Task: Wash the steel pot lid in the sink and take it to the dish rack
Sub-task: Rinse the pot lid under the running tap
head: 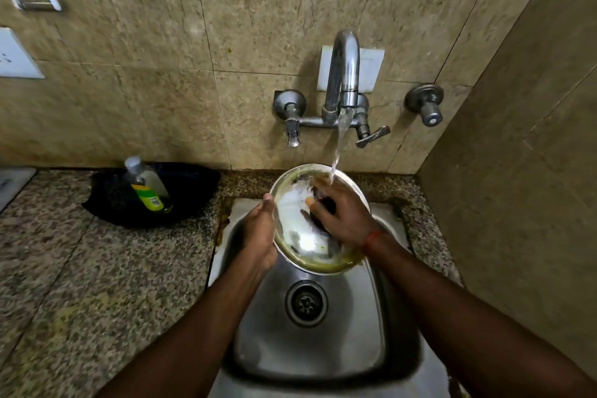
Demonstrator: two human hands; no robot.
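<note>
While water (pixel 339 145) runs from the wall faucet (pixel 344 74) onto its upper rim, the steel pot lid (pixel 300 236) is held tilted above the far end of the sink (pixel 323 349), at 12 o'clock from the drain (pixel 306 303), its shiny hollow face turned toward the camera with yellowish residue along the edge. The left hand (pixel 258 229) grips the lid's rim at 9 o'clock, thumb on the front and fingers hidden behind. The right hand (pixel 342 213), with a red thread (pixel 371 237) at the wrist, lies on the lid's face at about 2 o'clock, fingers bent around a dark pad (pixel 323 203) pressed against the steel. At 10 o'clock from the sink, a green-labelled bottle (pixel 147 184) leans in a black bowl (pixel 193 191) on the granite counter (pixel 80 284).
</note>
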